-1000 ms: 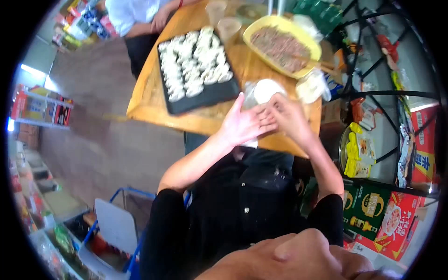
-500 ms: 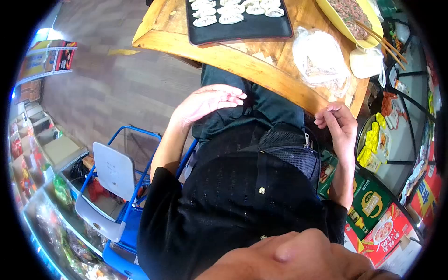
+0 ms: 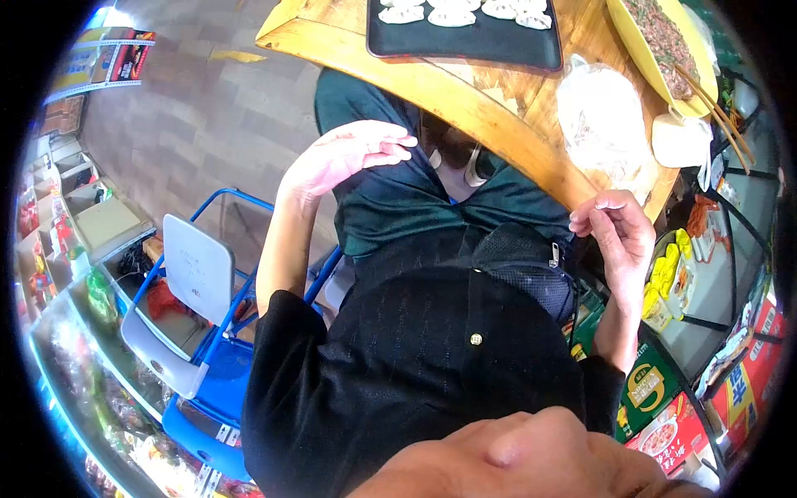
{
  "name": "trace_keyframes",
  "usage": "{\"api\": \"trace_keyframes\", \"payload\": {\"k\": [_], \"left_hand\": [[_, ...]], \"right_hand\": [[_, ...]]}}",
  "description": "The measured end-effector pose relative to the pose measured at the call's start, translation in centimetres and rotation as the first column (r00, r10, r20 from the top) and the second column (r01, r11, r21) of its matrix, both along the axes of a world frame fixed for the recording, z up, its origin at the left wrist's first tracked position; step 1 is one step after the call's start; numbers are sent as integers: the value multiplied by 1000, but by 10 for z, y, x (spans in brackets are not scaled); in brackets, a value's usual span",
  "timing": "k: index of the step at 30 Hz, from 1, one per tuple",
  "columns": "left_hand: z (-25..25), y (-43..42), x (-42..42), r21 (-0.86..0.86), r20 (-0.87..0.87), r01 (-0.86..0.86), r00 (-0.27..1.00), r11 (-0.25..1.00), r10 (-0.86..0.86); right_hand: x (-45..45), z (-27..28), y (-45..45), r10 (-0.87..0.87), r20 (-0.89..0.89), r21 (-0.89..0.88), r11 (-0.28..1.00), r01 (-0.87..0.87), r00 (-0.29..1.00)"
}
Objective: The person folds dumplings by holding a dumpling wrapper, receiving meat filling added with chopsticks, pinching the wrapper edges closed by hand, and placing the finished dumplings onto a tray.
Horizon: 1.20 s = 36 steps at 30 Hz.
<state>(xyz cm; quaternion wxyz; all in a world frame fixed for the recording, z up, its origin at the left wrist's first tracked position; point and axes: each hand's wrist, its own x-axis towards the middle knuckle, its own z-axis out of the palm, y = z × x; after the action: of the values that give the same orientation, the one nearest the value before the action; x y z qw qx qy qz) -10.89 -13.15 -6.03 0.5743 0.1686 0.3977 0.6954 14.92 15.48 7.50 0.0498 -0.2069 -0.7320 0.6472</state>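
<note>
My left hand (image 3: 353, 158) hovers over my left thigh, open, its fingers stretched out and nothing in it. By the front corner of the wooden table (image 3: 465, 104), my right hand (image 3: 618, 236) has its fingers curled in, thumb against the forefinger; whether something small is between them is hidden. Closest to that hand on the table lies a clear plastic bag (image 3: 599, 116) with something whitish inside. A black tray (image 3: 465, 46) bears white dumplings (image 3: 452, 15) in rows. Minced filling (image 3: 664, 33) sits in a yellow bowl (image 3: 643, 66), with chopsticks (image 3: 724, 120) leaning across its rim.
A blue-framed folding chair (image 3: 199, 270) stands at my left, beside shelves of packaged goods (image 3: 91, 324). At my right are a rack with yellow packets (image 3: 671, 274), a green carton (image 3: 652, 382) and a red carton (image 3: 677, 432). A small whitish bag (image 3: 677, 141) lies by the bowl.
The view has shifted: the table and tray sit higher and further right, and more of my legs and a shoe show. Both hands keep nearly the same pose.
</note>
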Motion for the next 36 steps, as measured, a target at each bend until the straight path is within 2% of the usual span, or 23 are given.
{"api": "trace_keyframes", "payload": {"k": [5,8,10,11,14,15,16,18,19,20,22,23,24,25,26,28,29,31,32,34,36], "left_hand": [[4,9,-5,40,-17,58,998,998,-57],[14,17,-8,-8,-108,118,987,993,-118],[21,25,-8,12,-103,154,983,988,-152],[26,30,-6,-43,-118,177,976,983,-181],[31,44,4,29,-75,202,977,979,-200],[37,51,8,39,-12,202,979,979,-201],[44,58,12,3,-55,219,974,976,-219],[56,80,18,37,-237,295,931,955,-279],[64,93,22,63,-321,295,911,954,-260],[77,108,28,19,-411,284,876,959,-252],[112,144,40,-123,-731,164,652,979,-202],[110,164,46,-125,-738,174,641,977,-209],[106,188,47,47,-929,154,370,987,-13],[102,210,48,218,-976,191,58,957,210],[101,229,52,214,-977,201,44,956,210],[100,259,54,292,-921,184,-212,938,328],[98,270,50,285,-918,198,-225,938,327],[96,287,45,239,-885,32,-404,970,232],[97,290,45,233,-879,44,-418,972,230],[100,295,45,88,-870,-50,-490,995,52],[102,296,47,69,-863,-51,-505,996,34]], "right_hand": [[0,-3,10,-32,-18,-31,999,32,999],[1,-9,14,-76,8,-56,996,77,997],[4,-13,19,-104,-14,-69,992,103,994],[6,-13,21,-95,-25,-46,995,93,995],[16,-15,29,-122,-43,-60,991,120,992],[17,-14,29,-157,-58,-73,986,152,986],[20,-13,31,-148,-68,-55,988,144,987],[23,-12,30,-194,-71,-94,978,187,978],[26,-11,32,-186,-58,-86,980,180,981],[28,-10,32,-198,-70,-83,978,192,978],[30,-9,29,-168,-80,-52,985,164,983],[33,-10,29,-164,-87,-56,986,159,983],[36,-11,29,-174,-99,-59,984,169,980],[39,-14,28,-177,-111,-77,983,169,978],[43,-16,29,-178,-125,-96,981,167,976],[51,-20,30,-181,-143,-105,980,167,973],[55,-23,30,-192,-142,-123,977,176,971],[64,-28,32,-206,-155,-142,972,184,966],[68,-30,33,-215,-171,-152,970,190,962],[77,-36,36,-243,-174,-183,960,212,954],[83,-40,40,-255,-193,-206,955,215,948]]}}
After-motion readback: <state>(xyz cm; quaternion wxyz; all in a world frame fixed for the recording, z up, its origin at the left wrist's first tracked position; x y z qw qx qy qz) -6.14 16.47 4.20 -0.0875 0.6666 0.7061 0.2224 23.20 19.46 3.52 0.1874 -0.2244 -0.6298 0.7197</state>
